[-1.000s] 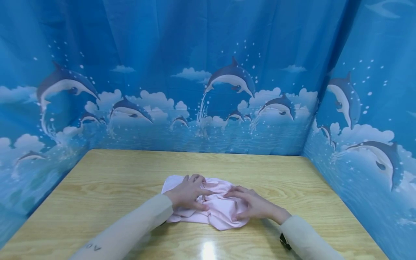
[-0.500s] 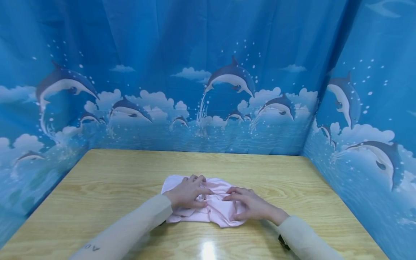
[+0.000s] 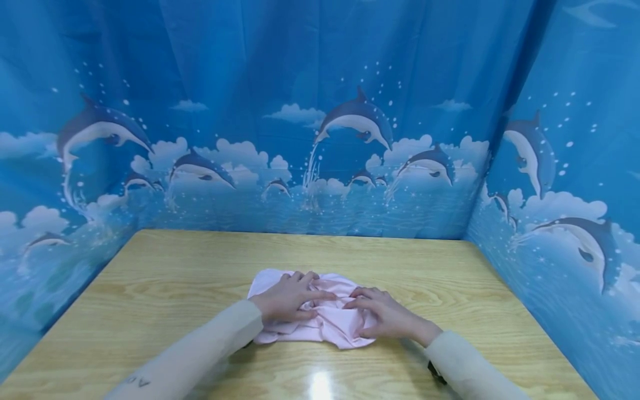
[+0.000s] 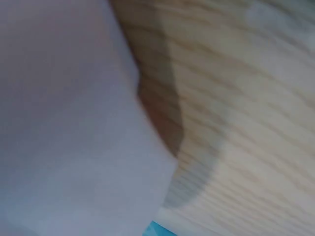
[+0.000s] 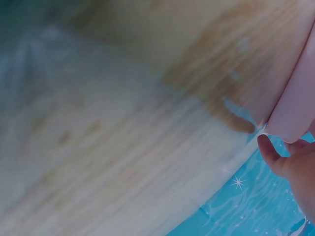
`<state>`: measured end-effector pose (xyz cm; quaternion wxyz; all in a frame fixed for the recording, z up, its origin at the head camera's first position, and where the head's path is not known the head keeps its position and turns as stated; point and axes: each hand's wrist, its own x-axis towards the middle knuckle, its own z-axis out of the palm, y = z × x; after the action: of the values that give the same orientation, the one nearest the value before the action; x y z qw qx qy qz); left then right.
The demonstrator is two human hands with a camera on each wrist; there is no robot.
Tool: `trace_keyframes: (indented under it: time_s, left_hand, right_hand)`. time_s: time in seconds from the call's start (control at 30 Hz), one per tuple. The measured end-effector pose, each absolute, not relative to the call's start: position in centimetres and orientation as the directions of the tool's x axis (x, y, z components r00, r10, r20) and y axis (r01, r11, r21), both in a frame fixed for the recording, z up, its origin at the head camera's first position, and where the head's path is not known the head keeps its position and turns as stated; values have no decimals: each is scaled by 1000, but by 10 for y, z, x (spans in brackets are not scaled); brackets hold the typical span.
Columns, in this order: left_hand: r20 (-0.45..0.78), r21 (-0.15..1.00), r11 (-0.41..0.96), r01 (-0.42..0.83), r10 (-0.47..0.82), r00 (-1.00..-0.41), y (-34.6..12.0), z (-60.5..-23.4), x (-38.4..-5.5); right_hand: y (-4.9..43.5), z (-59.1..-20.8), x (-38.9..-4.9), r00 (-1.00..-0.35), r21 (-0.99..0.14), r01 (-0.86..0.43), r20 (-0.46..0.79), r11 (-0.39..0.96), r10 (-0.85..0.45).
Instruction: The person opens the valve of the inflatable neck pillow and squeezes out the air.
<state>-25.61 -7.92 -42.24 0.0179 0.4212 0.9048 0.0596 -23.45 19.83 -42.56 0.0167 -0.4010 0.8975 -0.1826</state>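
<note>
A crumpled pale pink cloth lies bunched on the wooden table, its kind of garment or towel not shown. My left hand rests across its left and middle part, fingers spread and slightly bent. At the cloth's right side, my right hand touches it with bent fingers on top and the thumb lower at the near edge, a wide gap between them. The right wrist view shows fingers of the right hand right at the edge of the pink cloth. Blurred pale fabric fills much of the left wrist view, where no fingers show.
The wood-grain table runs back to a blue curtain printed with dolphins, which also borders it on both sides. A bright light reflection shows at the near side. Pale long sleeves cover both forearms.
My right hand has shifted slightly left, and the cloth's right edge has drawn inward with it. The left hand has barely moved, its index finger reaching slightly farther right.
</note>
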Motion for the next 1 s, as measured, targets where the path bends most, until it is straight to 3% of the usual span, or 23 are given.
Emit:
trace_keyframes:
  time_s: [0.37, 0.63, 1.0]
  left_hand:
    - [19, 30, 548, 836, 836, -549, -82, -426, -253]
    - [4, 0, 543, 840, 840, -543, -78, -422, -249]
    - [41, 5, 538, 843, 842, -538, -79, -422, -249]
  right_hand:
    - [202, -426, -239, -691, -400, -685, 94, 608, -717]
    - [202, -424, -239, -708, -410, -663, 69, 627, -703]
    - [208, -426, -239, -691, -302, -712, 142, 634, -709]
